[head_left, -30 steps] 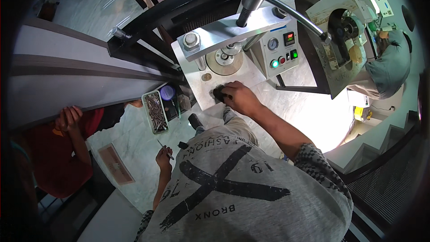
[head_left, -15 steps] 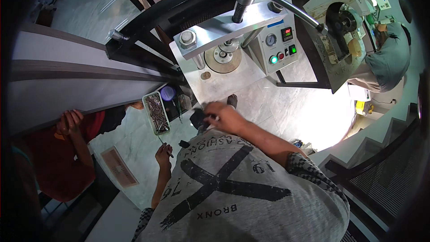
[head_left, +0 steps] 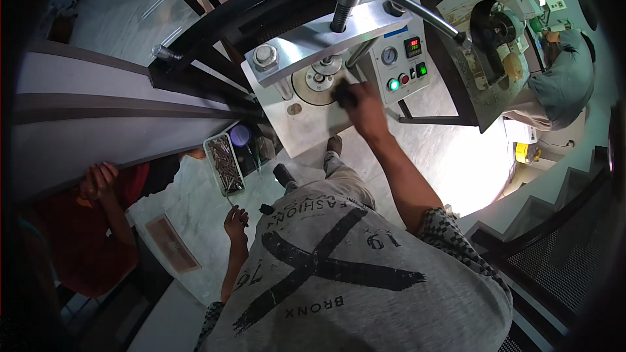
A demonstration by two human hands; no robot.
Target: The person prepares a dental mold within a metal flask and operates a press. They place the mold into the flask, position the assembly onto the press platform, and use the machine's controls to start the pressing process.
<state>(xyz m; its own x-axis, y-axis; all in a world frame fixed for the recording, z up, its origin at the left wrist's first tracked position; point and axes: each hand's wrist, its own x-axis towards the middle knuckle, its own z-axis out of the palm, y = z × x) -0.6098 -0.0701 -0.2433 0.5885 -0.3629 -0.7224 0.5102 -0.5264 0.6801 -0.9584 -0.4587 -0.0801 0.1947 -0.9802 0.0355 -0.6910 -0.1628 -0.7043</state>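
My right hand (head_left: 366, 107) reaches over the white base plate (head_left: 301, 133) of a bench-top screw press. Its fingers are closed on a dark, soft-looking wad (head_left: 343, 94), blurred by motion, at the right edge of the round disc (head_left: 304, 93). Above that disc, a threaded screw (head_left: 340, 18) passes through a thick metal crossbar (head_left: 306, 44). Low on the left, beside my body, my left hand (head_left: 236, 223) is closed around a thin stick-like tool (head_left: 229, 201), mostly hidden by the fingers.
A control box (head_left: 395, 65) with a gauge, display and lit buttons stands right of the press. Left of my feet are a tray of small metal pieces (head_left: 223, 164) and a purple round lid (head_left: 240, 135). A person in red (head_left: 91, 241) sits left; another person (head_left: 566, 81) works far right.
My right hand has moved from in front of my belly up and forward to the press disc, carrying the dark wad. My left hand stays in nearly the same place.
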